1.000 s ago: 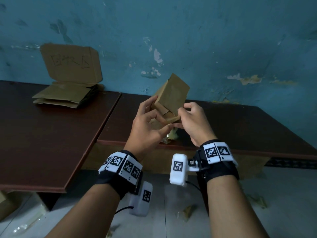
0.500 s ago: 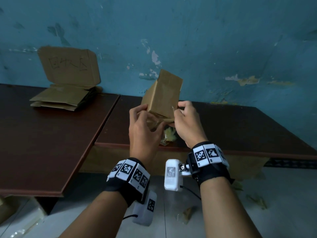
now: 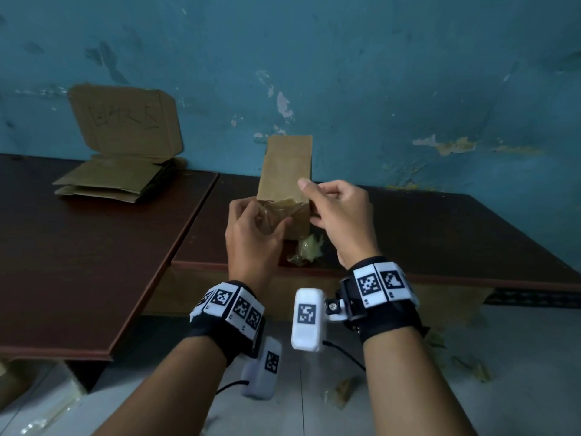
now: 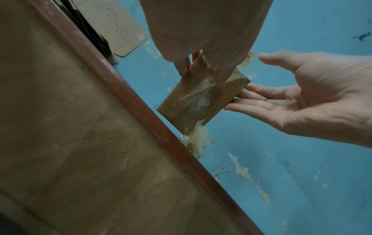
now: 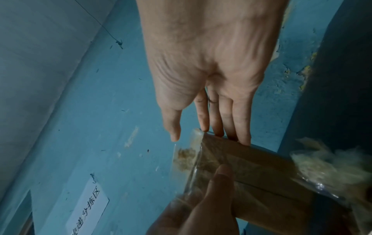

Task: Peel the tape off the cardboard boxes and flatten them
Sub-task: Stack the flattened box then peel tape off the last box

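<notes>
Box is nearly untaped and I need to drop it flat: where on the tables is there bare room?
Bare top runs right of the right hand on the right table, out to its far edge. The left table is bare in front of the flattened cardboard stack. It is crowded under the small box, where the tape wad lies by the left hand.

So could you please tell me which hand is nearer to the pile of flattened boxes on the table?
Left. The left hand grips the box on the side facing the pile of flattened boxes; the right hand supports the box's far side, farther from the pile.
</notes>
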